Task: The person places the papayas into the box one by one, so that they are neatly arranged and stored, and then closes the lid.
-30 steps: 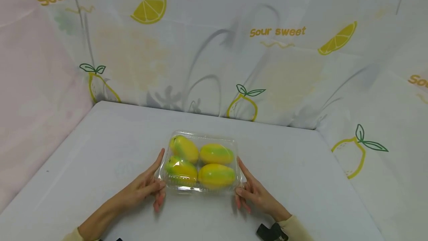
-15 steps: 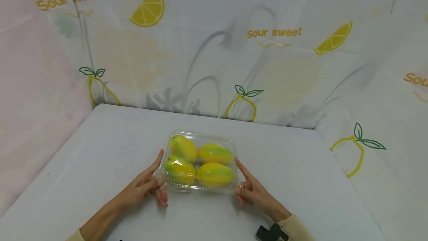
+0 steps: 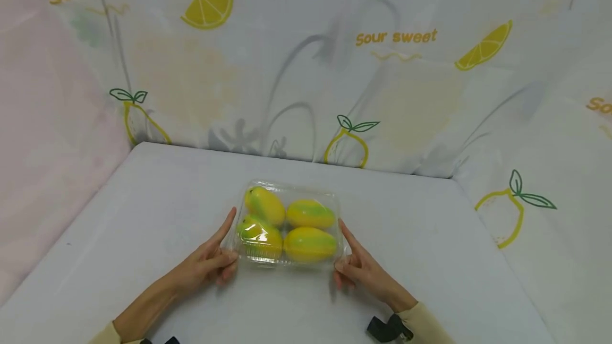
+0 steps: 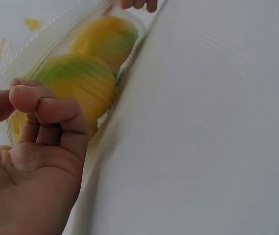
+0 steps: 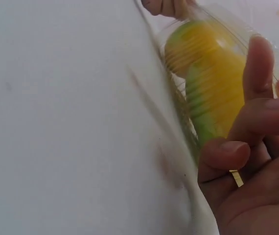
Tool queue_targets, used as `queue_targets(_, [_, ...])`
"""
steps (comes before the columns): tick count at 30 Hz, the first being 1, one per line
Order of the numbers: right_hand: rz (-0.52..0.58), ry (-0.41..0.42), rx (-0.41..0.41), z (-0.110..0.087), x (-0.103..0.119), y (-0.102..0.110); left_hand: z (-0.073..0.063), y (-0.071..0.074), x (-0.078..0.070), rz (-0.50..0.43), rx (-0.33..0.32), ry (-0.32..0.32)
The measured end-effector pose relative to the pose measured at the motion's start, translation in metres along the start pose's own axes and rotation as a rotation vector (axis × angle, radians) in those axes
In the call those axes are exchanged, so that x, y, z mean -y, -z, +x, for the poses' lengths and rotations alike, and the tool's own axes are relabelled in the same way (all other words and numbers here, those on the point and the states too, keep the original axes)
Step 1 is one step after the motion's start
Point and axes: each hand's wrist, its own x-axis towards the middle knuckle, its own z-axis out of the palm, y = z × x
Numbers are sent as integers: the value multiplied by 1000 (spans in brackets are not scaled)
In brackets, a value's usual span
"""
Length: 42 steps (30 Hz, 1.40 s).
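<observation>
A clear plastic clamshell box [image 3: 291, 191] sits near the middle of the white table, its lid down. Several yellow-green mangoes [image 3: 309, 244] fill it in two rows. My left hand [image 3: 210, 260] pinches the box at its near left corner, the index finger stretched along the side. At the near right corner my right hand [image 3: 362, 268] does the same, index finger pointing forward. The left wrist view shows curled fingers [image 4: 63, 110] beside the ribbed box wall. In the right wrist view a gold ring [image 5: 236, 178] shows on the right hand, with a mango [image 5: 213, 88] behind the fingers.
The white table [image 3: 421, 238] spreads around the box on every side. A fabric backdrop [image 3: 268, 68] with printed lemons stands along its back and sides. Dark wrist straps [image 3: 389, 328] show near the bottom edge by the cream sleeves.
The lower fingers of both hands have drawn in closer to the thumbs. The head view has shifted slightly; the box keeps its place on the table, held at both sides.
</observation>
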Motion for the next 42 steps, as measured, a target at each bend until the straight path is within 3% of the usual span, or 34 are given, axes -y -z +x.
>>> queue_targets(4, [40, 37, 11, 1, -1, 1, 3, -4, -1, -150, 46, 24])
queue_targets(8, [34, 132, 81, 3, -2, 2, 3, -7, -3, -294, 103, 56])
queue_targets(13, [53, 195, 145, 4, -5, 3, 3, -8, -4, -342, 117, 64])
queue_targets(22, [129, 161, 68, 7, -12, -1, 4, -11, 3, -276, -19, 10])
queue_targets(28, [129, 199, 69, 8, -13, -3, 5, -11, 5, -155, -13, -59])
queue_targets(32, [76, 229, 72, 8, -13, -3, 5, -11, 2, -76, -18, -46])
queue_targets(38, [-34, 252, 52, 5, -9, -3, 6, -16, 1, 84, -134, -34])
queue_targets(42, [-27, 256, 66, 5, -9, 1, 7, -18, 1, 119, -148, -29])
